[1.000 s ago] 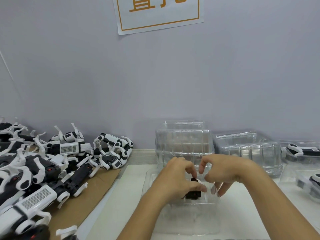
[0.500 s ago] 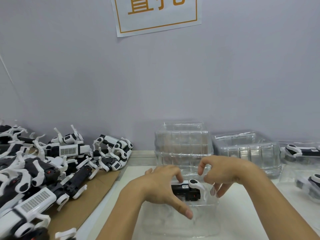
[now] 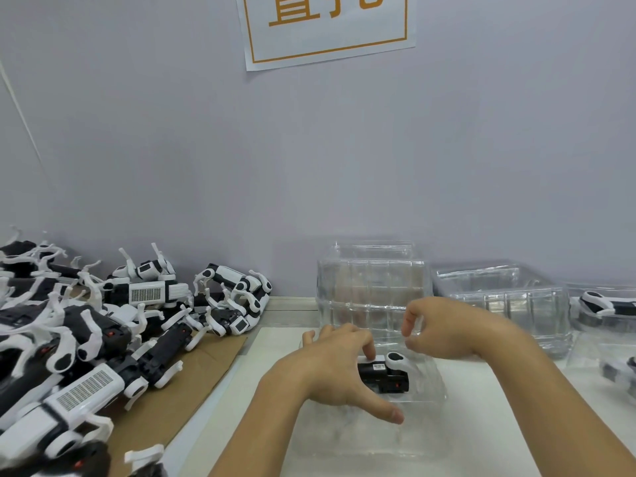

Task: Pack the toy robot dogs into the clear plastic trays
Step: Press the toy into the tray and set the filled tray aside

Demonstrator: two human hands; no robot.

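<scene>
Dog blk/wht, lying in tray. My L hand spread, fingertips on dog; R hand above dog, fingers loosely curled, empty.

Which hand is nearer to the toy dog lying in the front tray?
Left. The left hand touches the toy dog with its fingers; the right hand hovers just above it, apart.

Plain grey wall bears an orange-lettered paper sign.

Two bare forearms enter from 6 o'clock. Left hand and right hand: no sleeves, gloves, rings or watch visible. Fingernails short.
</scene>
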